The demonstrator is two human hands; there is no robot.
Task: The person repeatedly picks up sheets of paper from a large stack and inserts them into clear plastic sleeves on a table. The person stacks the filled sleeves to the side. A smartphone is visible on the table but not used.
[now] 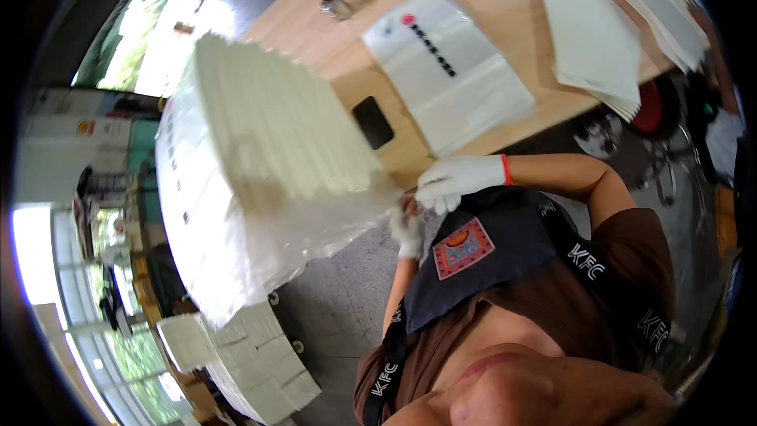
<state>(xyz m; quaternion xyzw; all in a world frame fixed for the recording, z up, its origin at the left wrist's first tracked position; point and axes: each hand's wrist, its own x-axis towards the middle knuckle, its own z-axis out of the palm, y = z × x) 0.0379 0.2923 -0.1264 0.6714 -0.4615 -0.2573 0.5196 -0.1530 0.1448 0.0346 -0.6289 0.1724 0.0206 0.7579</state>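
Observation:
A large clear plastic bag [229,244] packed with a thick stack of white sheets [284,126] stands tilted at the table's edge, left of my hands. My left hand [407,233], in a white glove, is closed at the bag's near corner, with bare-looking fingertips showing. Just above it, my right hand [461,177], in a white glove with a red cuff, has its fingers curled together by the same corner. What the right fingers pinch is too small to make out. A black phone [373,122] lies on the table beside the stack.
On the wooden table [307,39] lie a flat printed plastic bag [449,71], white sheet stacks [591,39] and a metal cup or roll [337,6]. More wrapped white stacks [260,363] stand low at the left. A red stool [648,106] is under the table's right side.

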